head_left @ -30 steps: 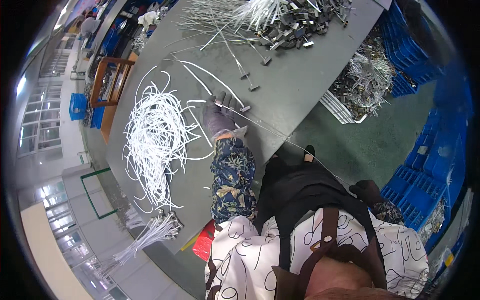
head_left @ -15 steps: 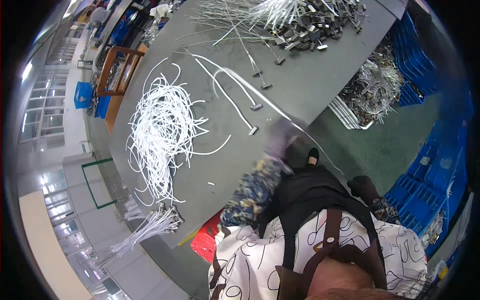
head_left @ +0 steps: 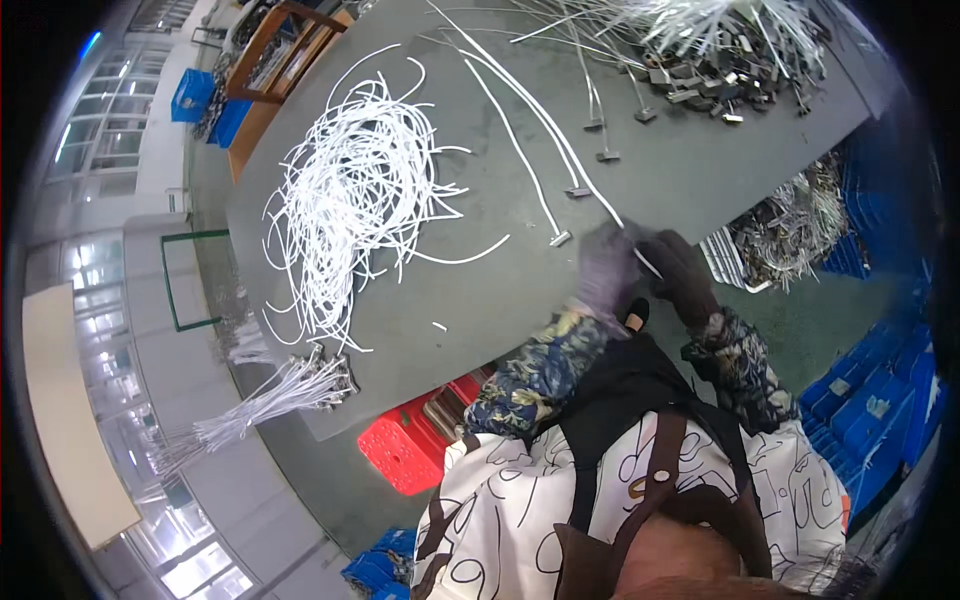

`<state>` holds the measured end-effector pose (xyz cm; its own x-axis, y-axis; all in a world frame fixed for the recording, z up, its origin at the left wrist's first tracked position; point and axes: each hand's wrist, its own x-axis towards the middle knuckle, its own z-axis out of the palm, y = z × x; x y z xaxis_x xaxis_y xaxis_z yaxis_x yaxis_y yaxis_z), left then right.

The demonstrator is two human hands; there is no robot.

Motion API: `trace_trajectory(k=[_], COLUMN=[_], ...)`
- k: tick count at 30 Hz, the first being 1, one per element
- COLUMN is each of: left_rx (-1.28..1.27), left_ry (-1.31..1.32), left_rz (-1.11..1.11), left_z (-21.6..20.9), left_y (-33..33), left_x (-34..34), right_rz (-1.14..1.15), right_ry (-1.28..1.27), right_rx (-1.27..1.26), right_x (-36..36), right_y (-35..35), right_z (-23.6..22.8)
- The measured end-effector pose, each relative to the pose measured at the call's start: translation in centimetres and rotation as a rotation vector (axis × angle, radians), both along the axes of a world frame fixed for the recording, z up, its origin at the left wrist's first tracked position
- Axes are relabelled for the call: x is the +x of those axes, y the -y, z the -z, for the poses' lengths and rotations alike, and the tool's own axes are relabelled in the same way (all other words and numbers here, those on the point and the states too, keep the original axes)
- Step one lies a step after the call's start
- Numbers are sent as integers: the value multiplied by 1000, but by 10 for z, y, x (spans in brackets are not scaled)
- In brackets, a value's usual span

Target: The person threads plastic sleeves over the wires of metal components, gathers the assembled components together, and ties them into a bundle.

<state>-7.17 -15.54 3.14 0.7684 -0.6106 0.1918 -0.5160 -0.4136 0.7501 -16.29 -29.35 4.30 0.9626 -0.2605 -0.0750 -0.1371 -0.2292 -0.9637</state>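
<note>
Left gloved hand point(head_left: 606, 268): is resting at the table's near edge, around the strand; it is showing blurred, and its fingers seem to be folding over, but I cannot tell how firmly.
Right gloved hand point(head_left: 682, 275): is sitting just beside the left one, off the table edge; its fingers are looking curled at the strand's near end, though I cannot tell whether they are pinching it.
White strand point(head_left: 601, 194): is running from the far side of the grey table point(head_left: 400, 310) down to both hands, its near end showing between them.
Step at the strand: both hands, I judge, are working together on that near end.
Next move at the strand: seems to be calling for a sure hold there, with the trailing length staying clear of its neighbours.
Clip-ended strands point(head_left: 525, 155): two are lying alongside, the metal clips toward the person.
White tubing heap point(head_left: 350, 200): is spreading loosely on the left of the table.
Metal clip pile point(head_left: 720, 85): is lying at the far right, among thin wires.
</note>
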Motion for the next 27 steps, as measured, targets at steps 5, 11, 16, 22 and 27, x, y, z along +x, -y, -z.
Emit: trace_trajectory(k=[5,11,16,22,27], left_rx=[135,546,20,-505,-276], left_ry=[-104,-300,-559,60,324], left_rz=[-618,-995,-815,-741,-517], left_z=[13,17,37,-157,-102], left_y=[-97,-155,-233,-203,-176], left_x=[103,162,171,133,136], right_rz=[-147,363,123,189,31], right_ry=[-198,2,45,37,-284], right_rx=[-16,-621,-522,131,502], right_x=[69,155,174,111,71], right_y=[-24,14,6,46,33], right_z=[-67,13,32,37,-12])
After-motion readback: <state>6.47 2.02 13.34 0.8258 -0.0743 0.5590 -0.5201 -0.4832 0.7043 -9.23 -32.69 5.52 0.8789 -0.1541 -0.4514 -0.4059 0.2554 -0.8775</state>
